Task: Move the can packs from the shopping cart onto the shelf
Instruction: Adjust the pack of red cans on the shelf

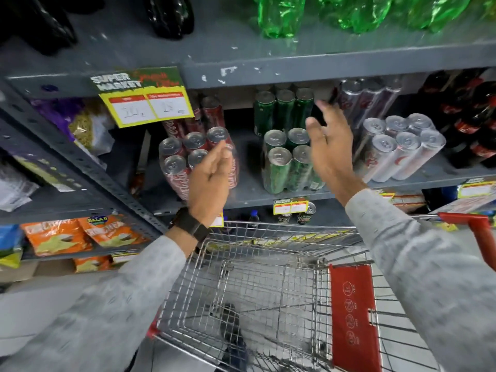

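Note:
Three shrink-wrapped can packs stand on the grey shelf (pixel 268 196): a red pack (pixel 177 159) at left, a green pack (pixel 281 162) in the middle, a silver pack (pixel 400 146) at right. More red, green and silver cans stand behind them. My left hand (pixel 209 181) hovers in front of the red pack, fingers loosely apart, holding nothing. My right hand (pixel 328 146) is raised beside the green pack, fingers spread, holding nothing. The wire shopping cart (pixel 257 280) below my arms holds no packs.
A yellow and green price sign (pixel 145 100) hangs from the upper shelf edge. Green bottles (pixel 281 14) stand on the top shelf, dark cola bottles (pixel 472 116) at right. Orange snack bags (pixel 80 234) fill the lower left shelf. The cart's red handle (pixel 480 229) is at right.

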`<state>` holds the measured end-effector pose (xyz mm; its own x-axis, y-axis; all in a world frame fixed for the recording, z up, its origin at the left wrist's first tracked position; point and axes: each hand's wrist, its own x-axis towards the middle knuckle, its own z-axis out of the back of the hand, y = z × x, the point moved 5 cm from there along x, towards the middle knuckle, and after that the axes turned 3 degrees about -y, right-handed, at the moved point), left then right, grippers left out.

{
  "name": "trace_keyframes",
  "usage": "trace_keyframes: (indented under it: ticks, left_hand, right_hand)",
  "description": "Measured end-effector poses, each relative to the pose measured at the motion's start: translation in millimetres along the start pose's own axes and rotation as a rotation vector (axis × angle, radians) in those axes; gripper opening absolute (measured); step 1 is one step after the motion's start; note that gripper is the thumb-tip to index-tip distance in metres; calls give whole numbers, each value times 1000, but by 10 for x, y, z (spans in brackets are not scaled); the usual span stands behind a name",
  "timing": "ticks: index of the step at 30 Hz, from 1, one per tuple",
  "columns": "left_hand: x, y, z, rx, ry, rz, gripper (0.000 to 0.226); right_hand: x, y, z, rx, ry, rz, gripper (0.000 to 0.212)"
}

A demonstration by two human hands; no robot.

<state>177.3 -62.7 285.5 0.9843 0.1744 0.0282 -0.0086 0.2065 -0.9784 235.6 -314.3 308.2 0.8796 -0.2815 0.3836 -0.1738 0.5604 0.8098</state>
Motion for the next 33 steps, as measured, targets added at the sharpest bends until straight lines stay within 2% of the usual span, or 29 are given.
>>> trace_keyframes:
  ticks: [3,5,6,7,9,12,14,16,18,21,33]
  left_hand:
    - [-40,-5,599,131,-224,-119,41]
    - [-9,87,909,290,-409,-176,42]
    - [47,185,1013,358,-454,-172,46]
    - [118,308,1081,406,-453,-130,49]
    - [280,601,1110,367,-361,70,57]
    - [496,920,1034,-36,-202,431,63]
    - [585,1053,947,-248,-84,500,64]
    - [639,1161,923,-260,-34,467,58]
    - [663,1214,928,-254,-36,451,45]
    - [633,1186,942,-262,-33,455,38]
    - [577,1169,1045,-223,-53,494,37]
  right_hand:
    - [-120,545,-406,2,79,208,46]
    - [-277,739,-774,34,182,237,45]
    - [-351,767,-968,55,252,193,47]
    - [-415,748,-1153,85,328,111,51]
    - [-497,627,-1457,182,448,-132,62]
    - [-529,323,-1737,344,479,-546,77]
    - [-542,153,-1835,406,474,-663,75]
    - [-584,91,-1899,468,498,-662,67]
    - [-644,82,-1929,519,501,-645,60]
    - [-685,110,-1910,540,466,-625,56]
    - [-910,170,-1825,457,443,-567,52]
